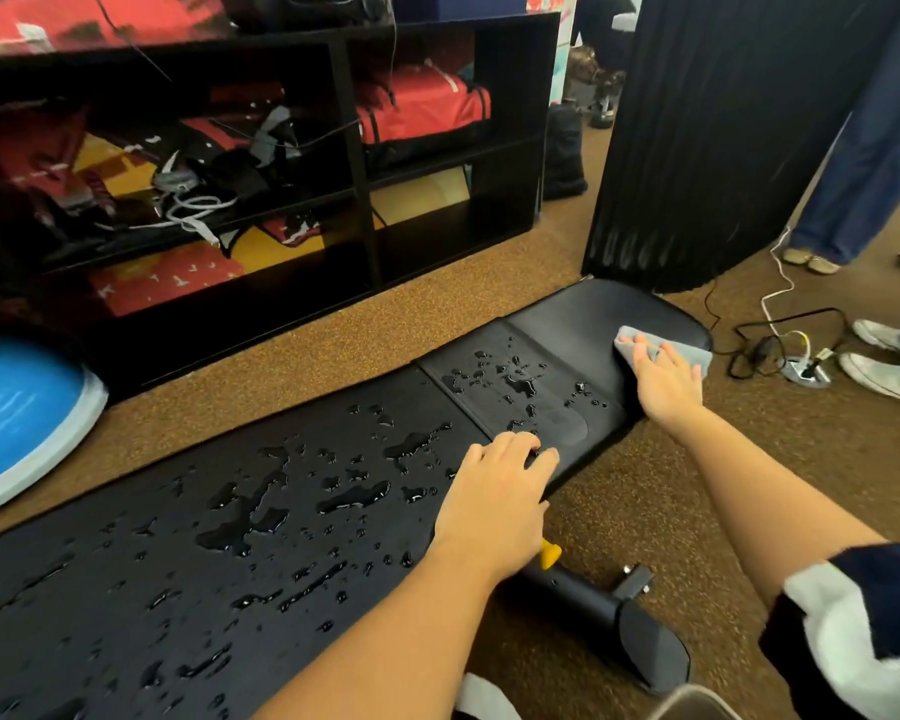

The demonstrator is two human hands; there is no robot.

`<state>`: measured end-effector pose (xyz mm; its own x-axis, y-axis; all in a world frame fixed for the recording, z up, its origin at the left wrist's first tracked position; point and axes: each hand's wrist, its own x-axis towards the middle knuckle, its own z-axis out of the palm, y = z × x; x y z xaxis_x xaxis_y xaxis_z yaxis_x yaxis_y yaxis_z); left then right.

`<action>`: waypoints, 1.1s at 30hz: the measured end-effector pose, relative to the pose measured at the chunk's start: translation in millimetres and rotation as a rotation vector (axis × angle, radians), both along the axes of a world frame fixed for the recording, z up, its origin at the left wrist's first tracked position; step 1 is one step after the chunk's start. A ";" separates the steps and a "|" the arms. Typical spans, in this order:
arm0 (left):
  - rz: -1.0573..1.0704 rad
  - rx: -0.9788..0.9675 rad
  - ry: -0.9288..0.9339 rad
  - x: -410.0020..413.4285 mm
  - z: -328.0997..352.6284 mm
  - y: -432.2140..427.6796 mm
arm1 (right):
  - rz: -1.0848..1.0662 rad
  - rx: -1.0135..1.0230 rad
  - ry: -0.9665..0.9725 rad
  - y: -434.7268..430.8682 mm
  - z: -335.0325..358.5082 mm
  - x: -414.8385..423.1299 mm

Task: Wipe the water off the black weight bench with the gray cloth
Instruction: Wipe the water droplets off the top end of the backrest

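The black weight bench runs from the lower left to the upper right. Water drops and puddles cover its long pad and the near part of the seat pad. The far end of the seat looks dry. My right hand presses the gray cloth flat on the far right edge of the seat. My left hand rests palm down on the bench's near edge at the joint between the two pads, fingers spread, holding nothing.
A black shelf unit with bags and cables stands behind the bench. A blue balance dome lies at the left. A black curtain, floor cables and other people's feet are at the right. The bench's foot bar sticks out below.
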<state>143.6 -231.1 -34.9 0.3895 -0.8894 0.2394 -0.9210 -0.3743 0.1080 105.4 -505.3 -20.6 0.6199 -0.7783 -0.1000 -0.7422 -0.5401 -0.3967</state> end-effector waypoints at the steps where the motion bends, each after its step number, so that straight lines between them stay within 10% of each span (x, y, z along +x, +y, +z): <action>1: 0.003 0.013 0.016 -1.9 3.8 1.7 | -0.008 0.028 -0.001 3.4 6.4 -1.0; 11: -0.019 0.245 -0.058 -0.5 54.3 12.9 | 0.017 0.270 -0.099 48.5 23.8 -24.6; 18: 0.130 0.056 0.093 6.6 67.3 108.1 | 0.010 0.248 -0.084 88.3 32.7 -41.5; 33: 0.344 -0.211 -0.025 -32.6 12.9 226.8 | 0.493 -0.291 0.190 115.5 -5.8 -57.8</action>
